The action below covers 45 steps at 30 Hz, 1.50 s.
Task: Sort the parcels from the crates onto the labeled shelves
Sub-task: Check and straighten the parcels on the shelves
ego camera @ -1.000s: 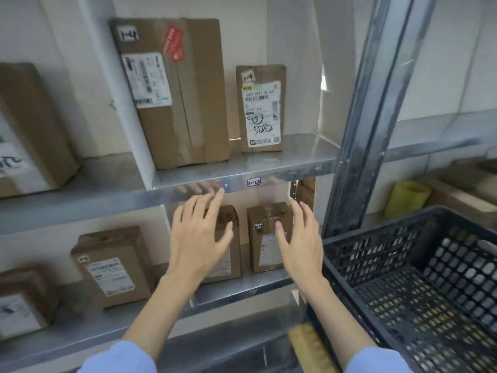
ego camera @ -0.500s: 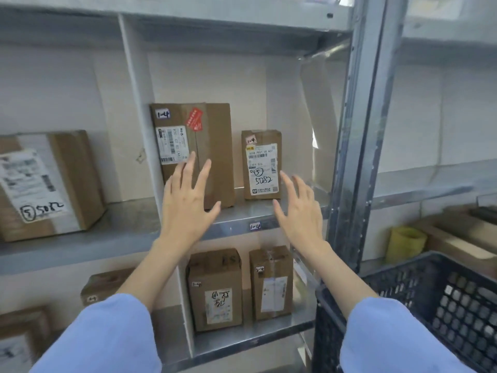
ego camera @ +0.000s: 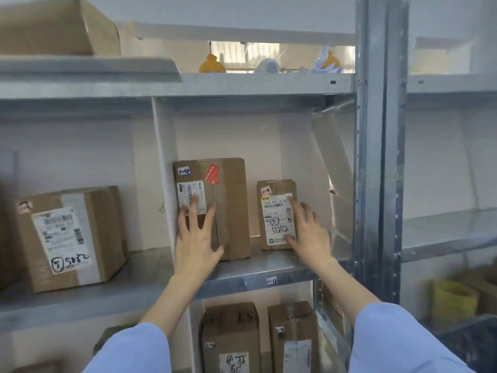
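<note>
Both arms in light-blue sleeves (ego camera: 129,351) reach forward and up, forearms bare, converging on the middle bay. Dark plastic crate (ego camera: 470,343) sits at the lower right corner, blurred.

Left hand (ego camera: 197,238): palm forward, fingers straight and splayed, gripping nothing. The fingertips overlap the lower left face of the large brown cardboard parcel with a red sticker (ego camera: 231,205); can't tell if they touch it.

Right hand (ego camera: 309,232): palm forward, fingers spread and relaxed, also holding nothing. It overlaps the right edge of the small brown cardboard parcel with a white label marked 5082 (ego camera: 277,189), thumb by the label's lower corner; contact unclear.

Both parcels stand upright and apart on the grey metal shelf (ego camera: 295,262), each tagged 1-4, same as the small white shelf tag (ego camera: 271,280) on the front lip. The large one is just beside the white divider panel (ego camera: 164,170).

Bay below: two upright brown boxes (ego camera: 231,335). Left bay: wide brown carton marked 5082 (ego camera: 70,238). Grey steel upright (ego camera: 379,157) on the right. Top shelf, far back: small orange object (ego camera: 212,64), blurred.
</note>
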### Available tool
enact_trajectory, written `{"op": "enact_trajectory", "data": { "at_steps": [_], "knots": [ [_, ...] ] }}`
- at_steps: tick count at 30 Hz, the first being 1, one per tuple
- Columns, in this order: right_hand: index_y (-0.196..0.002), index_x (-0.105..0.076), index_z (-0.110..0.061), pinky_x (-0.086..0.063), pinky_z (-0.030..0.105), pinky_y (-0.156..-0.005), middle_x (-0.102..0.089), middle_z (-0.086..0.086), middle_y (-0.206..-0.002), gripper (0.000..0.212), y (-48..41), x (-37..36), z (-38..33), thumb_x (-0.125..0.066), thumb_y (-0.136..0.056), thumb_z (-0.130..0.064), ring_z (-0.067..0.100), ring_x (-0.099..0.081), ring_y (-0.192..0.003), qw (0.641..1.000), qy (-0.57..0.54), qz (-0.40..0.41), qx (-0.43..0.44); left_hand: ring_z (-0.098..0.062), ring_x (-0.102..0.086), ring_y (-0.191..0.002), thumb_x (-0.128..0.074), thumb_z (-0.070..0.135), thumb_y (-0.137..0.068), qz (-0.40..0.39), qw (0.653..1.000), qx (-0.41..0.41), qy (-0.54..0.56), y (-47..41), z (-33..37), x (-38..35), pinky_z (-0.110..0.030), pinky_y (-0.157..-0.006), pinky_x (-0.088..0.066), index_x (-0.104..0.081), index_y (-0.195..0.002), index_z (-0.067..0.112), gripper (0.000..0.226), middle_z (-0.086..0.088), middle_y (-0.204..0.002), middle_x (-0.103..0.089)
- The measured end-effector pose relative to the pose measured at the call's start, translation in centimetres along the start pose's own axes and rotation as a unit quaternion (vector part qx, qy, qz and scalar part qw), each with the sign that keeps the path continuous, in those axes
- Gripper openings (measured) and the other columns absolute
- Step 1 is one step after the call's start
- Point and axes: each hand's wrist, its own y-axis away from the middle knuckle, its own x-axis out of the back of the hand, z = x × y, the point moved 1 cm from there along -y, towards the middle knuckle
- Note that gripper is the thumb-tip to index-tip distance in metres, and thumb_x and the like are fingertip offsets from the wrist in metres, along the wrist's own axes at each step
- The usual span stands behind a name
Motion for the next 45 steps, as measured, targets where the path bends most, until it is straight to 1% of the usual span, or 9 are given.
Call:
{"op": "enact_trajectory", "data": {
  "at_steps": [5,11,15,21,26,30,35,40,45],
  "knots": [
    [-0.153,-0.002,-0.030,-0.055,0.047,-0.080,-0.046,0.009,-0.140,0.109,-0.6,-0.6,0.7,-0.078,-0.075,-0.030,0.032,-0.050,-0.121,1.000,-0.010,0.003,0.013,-0.041,-0.010,-0.145,-0.088,0.034,-0.061,-0.009,1.000,0.018,-0.003,0.1,0.2,-0.8,-0.050,-0.101,-0.045,-0.017,-0.155,0.026,0.118,-0.012,-0.163,0.003],
    [-0.152,-0.007,-0.027,-0.055,0.047,-0.078,-0.048,0.009,-0.136,0.108,-0.5,-0.9,1.0,-0.080,-0.072,-0.033,0.031,-0.053,-0.115,1.000,-0.004,-0.010,0.020,-0.042,-0.012,-0.145,-0.087,0.035,-0.063,-0.020,0.999,0.041,0.002,0.2,0.8,-1.5,-0.049,-0.097,-0.049,-0.011,-0.155,0.026,0.119,-0.013,-0.163,0.004],
    [-0.153,-0.015,-0.025,-0.054,0.045,-0.079,-0.048,0.008,-0.138,0.104,-0.3,-0.5,0.8,-0.080,-0.073,-0.033,0.030,-0.053,-0.117,1.000,0.005,-0.014,0.021,-0.044,-0.014,-0.144,-0.087,0.034,-0.063,-0.025,0.998,0.049,0.005,0.2,1.2,-1.8,-0.052,-0.099,-0.049,-0.014,-0.154,0.024,0.117,-0.014,-0.163,0.001],
    [-0.149,-0.030,-0.022,-0.056,0.044,-0.075,-0.049,0.011,-0.136,0.089,0.1,0.5,0.2,-0.076,-0.077,-0.046,0.031,-0.054,-0.112,0.999,0.022,0.021,0.040,-0.040,-0.022,-0.141,-0.080,0.042,-0.070,-0.009,1.000,0.017,-0.012,0.3,1.4,-0.4,-0.051,-0.107,-0.038,-0.024,-0.153,0.022,0.102,-0.013,-0.161,-0.011],
    [-0.149,-0.035,-0.027,-0.055,0.043,-0.081,-0.046,0.012,-0.144,0.073,1.3,1.0,-1.6,-0.059,-0.087,-0.056,0.031,-0.053,-0.119,0.997,0.046,0.040,0.050,-0.030,-0.034,-0.139,-0.057,0.052,-0.085,0.014,0.999,-0.042,-0.009,1.7,1.9,2.2,-0.044,-0.105,-0.040,-0.027,-0.153,0.021,0.080,-0.008,-0.159,-0.026],
    [-0.155,-0.021,-0.033,-0.047,0.044,-0.096,-0.027,0.005,-0.160,0.071,2.7,1.9,-4.0,-0.040,-0.094,-0.064,0.030,-0.041,-0.134,0.997,0.059,0.004,0.048,-0.025,-0.044,-0.133,-0.034,0.056,-0.090,0.020,0.997,-0.076,-0.020,3.5,1.9,4.8,-0.039,-0.103,-0.039,-0.031,-0.153,0.021,0.072,-0.002,-0.157,-0.034],
    [-0.156,-0.004,-0.037,-0.036,0.046,-0.109,-0.015,-0.001,-0.164,0.072,4.4,4.4,-8.7,-0.031,-0.096,-0.066,0.028,-0.027,-0.145,0.996,0.013,-0.054,0.068,-0.025,-0.044,-0.134,-0.032,0.056,-0.092,0.015,0.997,-0.074,-0.016,6.0,-0.6,8.2,-0.039,-0.106,-0.036,-0.029,-0.153,0.023,0.070,0.000,-0.156,-0.036],
    [-0.157,-0.004,-0.036,-0.037,0.045,-0.108,-0.014,-0.005,-0.164,0.073,6.8,7.0,-14.9,-0.033,-0.097,-0.064,0.027,-0.029,-0.143,0.993,0.008,-0.050,0.108,-0.026,-0.045,-0.133,-0.033,0.056,-0.092,0.003,0.998,-0.059,-0.038,8.7,-5.9,12.1,-0.040,-0.103,-0.038,-0.026,-0.154,0.022,0.071,-0.002,-0.155,-0.039],
    [-0.157,-0.009,-0.032,-0.044,0.045,-0.100,-0.018,-0.005,-0.162,0.071,9.4,8.6,-22.7,-0.036,-0.097,-0.061,0.026,-0.033,-0.139,0.990,-0.011,-0.031,0.135,-0.023,-0.041,-0.136,-0.032,0.059,-0.092,-0.009,0.998,-0.030,-0.056,11.6,-12.9,16.5,-0.038,-0.108,-0.034,-0.022,-0.155,0.023,0.073,-0.001,-0.156,-0.035]
  ]
}}
